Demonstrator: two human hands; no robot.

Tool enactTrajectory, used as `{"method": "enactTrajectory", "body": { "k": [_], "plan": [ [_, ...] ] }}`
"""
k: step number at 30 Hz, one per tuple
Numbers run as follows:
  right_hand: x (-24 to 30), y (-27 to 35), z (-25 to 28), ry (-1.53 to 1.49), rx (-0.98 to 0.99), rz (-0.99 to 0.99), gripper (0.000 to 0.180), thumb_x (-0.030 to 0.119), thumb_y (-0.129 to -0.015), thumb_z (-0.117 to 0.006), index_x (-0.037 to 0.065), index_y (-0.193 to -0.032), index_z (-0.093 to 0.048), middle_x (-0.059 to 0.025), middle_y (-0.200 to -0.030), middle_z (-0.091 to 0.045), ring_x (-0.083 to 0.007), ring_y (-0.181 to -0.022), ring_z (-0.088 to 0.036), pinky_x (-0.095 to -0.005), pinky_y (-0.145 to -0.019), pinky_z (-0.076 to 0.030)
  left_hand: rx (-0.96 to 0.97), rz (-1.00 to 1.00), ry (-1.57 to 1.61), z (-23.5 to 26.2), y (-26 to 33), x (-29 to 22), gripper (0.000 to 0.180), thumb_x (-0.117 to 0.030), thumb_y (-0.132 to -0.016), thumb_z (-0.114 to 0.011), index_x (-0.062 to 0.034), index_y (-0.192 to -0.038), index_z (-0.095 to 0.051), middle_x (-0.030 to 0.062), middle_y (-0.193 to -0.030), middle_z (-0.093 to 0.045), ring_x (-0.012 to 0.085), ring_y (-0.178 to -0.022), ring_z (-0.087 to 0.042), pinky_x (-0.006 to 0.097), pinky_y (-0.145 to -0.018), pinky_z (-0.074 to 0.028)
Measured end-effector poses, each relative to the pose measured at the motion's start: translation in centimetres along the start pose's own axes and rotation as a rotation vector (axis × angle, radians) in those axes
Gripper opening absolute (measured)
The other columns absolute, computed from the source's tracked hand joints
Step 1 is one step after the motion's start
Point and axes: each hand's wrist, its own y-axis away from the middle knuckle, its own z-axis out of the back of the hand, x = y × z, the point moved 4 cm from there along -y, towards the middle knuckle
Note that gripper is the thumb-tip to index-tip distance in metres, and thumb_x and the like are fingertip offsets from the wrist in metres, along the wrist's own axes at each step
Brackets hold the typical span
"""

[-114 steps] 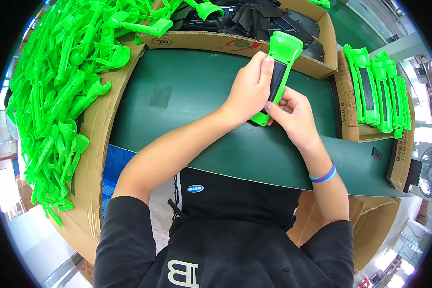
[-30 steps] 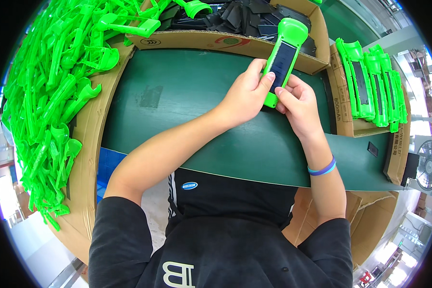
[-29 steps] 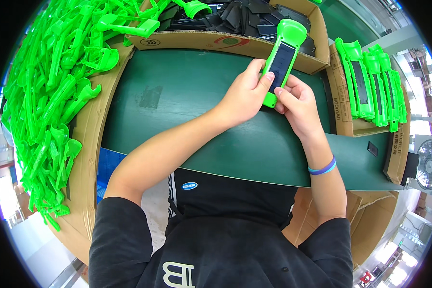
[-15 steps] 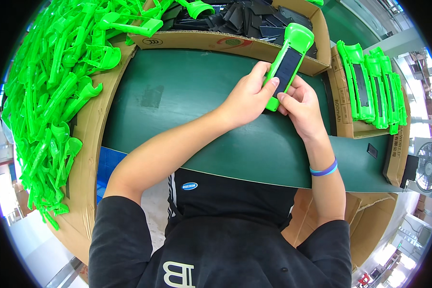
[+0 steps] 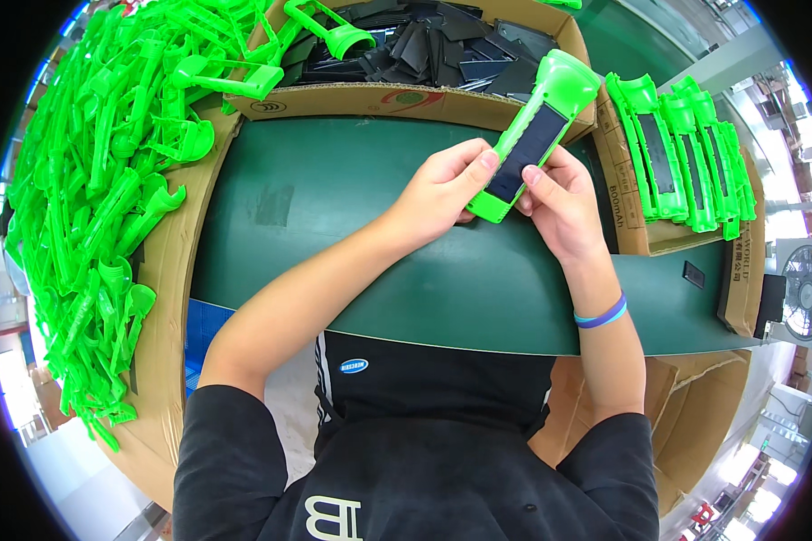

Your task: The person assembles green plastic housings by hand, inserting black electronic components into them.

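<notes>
Both my hands hold a bright green plastic torch-shaped housing (image 5: 534,135) with a dark rectangular panel set in its face. It is raised above the dark green table (image 5: 352,198), its wide head pointing up and to the right. My left hand (image 5: 438,189) grips its lower left side, with the fingertips on the edge. On the lower right side rests my right hand (image 5: 559,203), one fingertip pressed on the dark panel.
A big heap of green plastic housings (image 5: 99,180) fills a cardboard tray on the left. A cardboard box (image 5: 406,95) of dark panels stands behind the table. On the right, a row of green housings with panels (image 5: 681,149) lies in a cardboard tray.
The green housing has risen and shifted up and right between my hands. My hands have followed it, still closed on its lower end.
</notes>
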Motion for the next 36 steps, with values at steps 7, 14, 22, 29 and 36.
{"method": "enactTrajectory", "body": {
  "k": [7,14,22,29,36],
  "plan": [
    [0.1,0.0,0.1,-0.237,0.036,0.044,0.028,0.01,-0.081,-0.066,0.003,-0.107,-0.056,-0.0049,-0.096,-0.06,-0.009,-0.077,-0.052,-0.0231,-0.064,-0.041,0.018,0.033,0.034,0.1,-0.3,0.0,0.02,-0.027,-0.093,-0.05,-0.0073,-0.087,-0.053,-0.006,-0.075,-0.052,0.0007,-0.068,-0.045,0.017,-0.059,-0.036],
    [-0.3,-0.3,0.0,-0.298,0.039,0.074,0.028,0.009,-0.082,-0.064,0.002,-0.108,-0.055,-0.008,-0.102,-0.06,-0.0165,-0.091,-0.057,-0.0299,-0.079,-0.044,0.047,-0.046,0.014,0.0,-0.4,-0.4,0.016,-0.02,-0.09,-0.055,-0.0038,-0.089,-0.056,-0.0039,-0.077,-0.055,0.0033,-0.068,-0.049,0.02,-0.057,-0.039],
    [0.6,0.3,-2.2,-0.032,-0.101,0.194,0.045,0.004,-0.087,-0.051,-0.002,-0.129,-0.035,-0.0193,-0.122,-0.05,-0.0252,-0.111,-0.052,-0.0371,-0.094,-0.043,-0.193,-0.947,-1.237,-2.3,1.3,-4.3,0.019,-0.005,-0.064,-0.072,-0.0037,-0.079,-0.06,0.0072,-0.068,-0.05,0.0211,-0.056,-0.047,0.031,-0.05,-0.04],
    [1.7,0.1,-1.5,-0.05,0.025,0.223,0.048,0.008,-0.083,-0.051,-0.002,-0.129,-0.037,-0.0212,-0.122,-0.05,-0.0263,-0.112,-0.051,-0.0397,-0.093,-0.043,-0.274,-0.491,-0.803,-0.2,0.5,-2.8,0.019,-0.005,-0.082,-0.056,-0.0012,-0.1,-0.051,0.0063,-0.079,-0.055,0.0115,-0.063,-0.048,0.024,-0.056,-0.04],
    [1.7,-0.4,-0.7,-0.066,0.098,0.233,0.05,0.01,-0.083,-0.054,-0.005,-0.128,-0.037,-0.0213,-0.12,-0.052,-0.0291,-0.114,-0.049,-0.0417,-0.097,-0.038,0.043,0.06,-0.285,0.2,-0.2,0.2,0.02,-0.011,-0.09,-0.042,-0.0028,-0.107,-0.047,0.0071,-0.078,-0.058,0.0098,-0.053,-0.052,0.023,-0.043,-0.04]
  ]
}}
